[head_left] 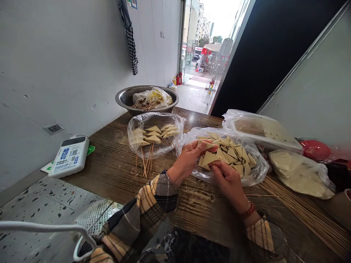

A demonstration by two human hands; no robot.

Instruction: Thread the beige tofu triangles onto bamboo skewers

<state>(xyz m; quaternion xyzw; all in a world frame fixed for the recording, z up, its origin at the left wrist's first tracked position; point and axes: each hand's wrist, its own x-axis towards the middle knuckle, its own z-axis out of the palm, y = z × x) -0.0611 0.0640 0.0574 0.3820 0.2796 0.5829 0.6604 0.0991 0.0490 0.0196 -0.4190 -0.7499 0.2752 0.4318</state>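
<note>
My left hand (189,159) pinches a beige triangular piece (205,145) above a clear plastic bag heaped with similar triangles (238,153). Close beside it, my right hand (227,179) has its fingers together at the lower edge of another triangle (210,157); whatever thin thing they pinch there is too small to make out. To the left, a second clear bag (133,140) holds triangles on thin sticks (148,160), whose ends stick out toward me. Loose thin sticks (304,215) lie in a bundle at the right.
A metal basin (120,98) with bagged skewers stands at the table's far end. A white device (70,155) sits at the left edge. Bagged containers (263,128), a bag of pale sheets (301,173) and a red bag (315,149) lie right.
</note>
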